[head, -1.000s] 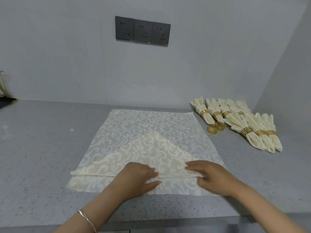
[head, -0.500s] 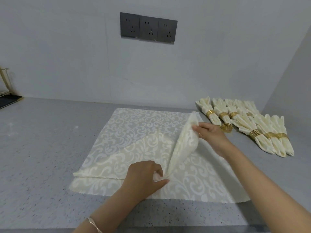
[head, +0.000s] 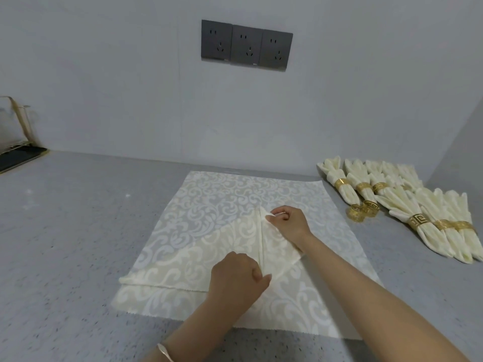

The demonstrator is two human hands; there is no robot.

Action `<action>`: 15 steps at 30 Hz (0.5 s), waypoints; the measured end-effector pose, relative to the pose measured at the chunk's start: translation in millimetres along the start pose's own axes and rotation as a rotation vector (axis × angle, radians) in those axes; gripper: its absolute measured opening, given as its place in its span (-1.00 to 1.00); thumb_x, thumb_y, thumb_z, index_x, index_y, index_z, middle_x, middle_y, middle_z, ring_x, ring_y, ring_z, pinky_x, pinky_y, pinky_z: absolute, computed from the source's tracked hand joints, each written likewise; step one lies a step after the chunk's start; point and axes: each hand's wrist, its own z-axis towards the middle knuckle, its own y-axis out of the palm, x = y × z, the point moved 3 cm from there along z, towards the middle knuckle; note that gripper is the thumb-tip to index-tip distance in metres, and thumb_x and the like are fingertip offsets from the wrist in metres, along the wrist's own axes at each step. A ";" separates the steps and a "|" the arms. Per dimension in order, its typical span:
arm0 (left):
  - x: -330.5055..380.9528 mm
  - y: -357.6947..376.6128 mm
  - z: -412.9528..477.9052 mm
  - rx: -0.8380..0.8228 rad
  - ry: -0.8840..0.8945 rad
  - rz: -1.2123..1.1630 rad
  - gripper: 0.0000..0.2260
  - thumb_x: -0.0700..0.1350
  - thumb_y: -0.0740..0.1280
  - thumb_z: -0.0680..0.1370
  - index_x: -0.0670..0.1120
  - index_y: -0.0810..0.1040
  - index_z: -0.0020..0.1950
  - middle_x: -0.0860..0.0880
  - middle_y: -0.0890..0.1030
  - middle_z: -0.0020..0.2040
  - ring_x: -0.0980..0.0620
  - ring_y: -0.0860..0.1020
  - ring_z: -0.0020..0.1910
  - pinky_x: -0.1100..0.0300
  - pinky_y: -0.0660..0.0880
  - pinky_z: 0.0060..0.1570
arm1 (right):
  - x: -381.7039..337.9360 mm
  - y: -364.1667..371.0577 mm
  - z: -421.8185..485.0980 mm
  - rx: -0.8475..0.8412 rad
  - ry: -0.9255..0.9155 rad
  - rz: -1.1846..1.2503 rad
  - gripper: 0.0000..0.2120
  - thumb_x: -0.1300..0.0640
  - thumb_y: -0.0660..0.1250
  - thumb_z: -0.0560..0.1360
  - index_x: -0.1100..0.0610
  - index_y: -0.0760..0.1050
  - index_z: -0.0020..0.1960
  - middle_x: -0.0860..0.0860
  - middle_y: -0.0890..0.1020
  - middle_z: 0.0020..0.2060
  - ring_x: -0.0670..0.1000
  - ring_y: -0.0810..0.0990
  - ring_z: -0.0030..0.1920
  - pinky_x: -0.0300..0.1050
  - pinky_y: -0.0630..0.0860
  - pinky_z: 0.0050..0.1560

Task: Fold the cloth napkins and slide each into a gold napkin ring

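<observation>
A cream damask napkin (head: 214,205) lies flat on the grey counter, its near half folded into a triangle. My right hand (head: 287,223) pinches the corner of the right flap at the triangle's tip, so the flap lies folded over along the centre line. My left hand (head: 237,280) presses the bottom of that centre fold with curled fingers, thumb on the cloth. Two loose gold napkin rings (head: 362,211) sit to the right of the cloth.
Several finished napkins in gold rings (head: 418,212) lie in a row at the right, near the side wall. A dark tray with a glass rack (head: 18,152) stands at the far left. Three wall sockets (head: 247,45) sit above the counter (head: 65,231).
My right hand lifted the napkin's right corner and carried it left and down to the triangle's tip. My left hand stayed at the bottom of the centre fold.
</observation>
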 end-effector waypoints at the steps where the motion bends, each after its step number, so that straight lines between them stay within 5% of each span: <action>1: -1.2 0.5 1.2 -0.012 -0.011 -0.013 -0.75 0.21 0.29 0.51 0.11 0.51 -0.28 0.19 0.52 -0.15 0.23 0.45 -0.10 0.41 0.31 -0.17 | 0.5 1.3 1.6 0.001 -0.014 -0.019 -0.86 0.16 0.48 0.42 0.16 0.60 -0.06 -0.23 0.45 -0.61 -0.22 0.44 -0.54 -0.25 0.44 -0.26; 4: -2.0 2.6 2.5 -0.042 0.005 -0.023 -0.75 0.18 0.33 0.48 0.10 0.40 -0.30 0.17 0.50 -0.13 0.22 0.42 -0.08 0.38 0.34 -0.12 | 0.9 5.7 6.2 -0.003 -0.060 -0.101 -0.88 0.11 0.49 0.40 0.09 0.59 -0.11 -0.10 0.54 -0.43 -0.15 0.50 -0.40 -0.15 0.53 -0.18; 7: -2.9 2.2 4.3 -0.026 0.036 -0.052 -0.69 0.17 0.37 0.44 0.05 0.34 -0.02 0.13 0.44 -0.08 0.15 0.41 -0.13 0.29 0.39 -0.09 | 2.0 9.4 8.7 0.008 -0.089 -0.129 -0.87 0.10 0.50 0.38 0.08 0.59 -0.12 -0.02 0.55 -0.36 -0.09 0.51 -0.33 -0.08 0.56 -0.10; 11: -5.6 -0.5 12.6 -0.129 0.133 0.001 -0.27 0.18 0.38 0.43 0.12 0.10 0.49 0.09 0.35 0.20 0.14 0.46 -0.05 0.28 0.44 -0.02 | 1.8 10.9 12.1 0.014 -0.092 -0.153 -0.88 0.09 0.50 0.38 0.06 0.58 -0.14 -0.05 0.56 -0.35 -0.09 0.52 -0.32 -0.05 0.58 -0.10; 15: -5.6 -1.8 26.7 -0.236 0.260 0.150 -0.29 0.26 0.31 0.47 0.15 0.11 0.54 0.06 0.32 0.26 0.10 0.49 -0.06 0.30 0.38 -0.10 | -1.4 11.4 5.2 0.042 -0.143 -0.189 -0.96 0.08 0.41 0.46 0.03 0.58 -0.10 -0.10 0.59 -0.22 -0.13 0.52 -0.24 -0.13 0.54 -0.10</action>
